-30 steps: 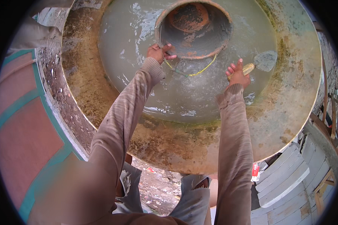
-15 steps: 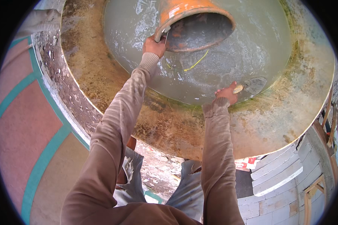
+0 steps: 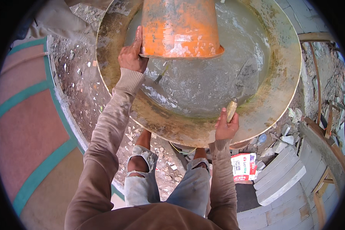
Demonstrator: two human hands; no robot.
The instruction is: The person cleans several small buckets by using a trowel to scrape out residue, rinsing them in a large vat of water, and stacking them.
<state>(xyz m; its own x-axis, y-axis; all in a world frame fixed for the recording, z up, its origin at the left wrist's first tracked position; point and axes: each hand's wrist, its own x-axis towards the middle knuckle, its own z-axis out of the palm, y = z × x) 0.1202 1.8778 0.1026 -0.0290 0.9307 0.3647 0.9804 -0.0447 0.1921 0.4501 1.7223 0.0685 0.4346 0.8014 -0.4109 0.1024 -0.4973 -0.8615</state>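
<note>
A scuffed orange bucket is tipped over the murky grey water in a wide round basin. Its mouth is turned down and hidden from me. My left hand grips the bucket's rim at its left side, thumb along the outer wall. Near the basin's front right edge, my right hand is closed around the pale wooden handle of a trowel. The trowel's grey blade points away from me and lies at the water, hard to tell from it. A thin yellow strand shows in the water below the bucket.
Rubble covers the ground left of the basin, beside a red and green paved floor. Beige cloth shows at upper left. A red and white bag and stacked grey blocks lie at lower right, with wooden pieces beyond.
The bucket has turned from showing its open mouth to showing its outer wall. My right hand has drawn back toward me with the trowel. The view has shifted too.
</note>
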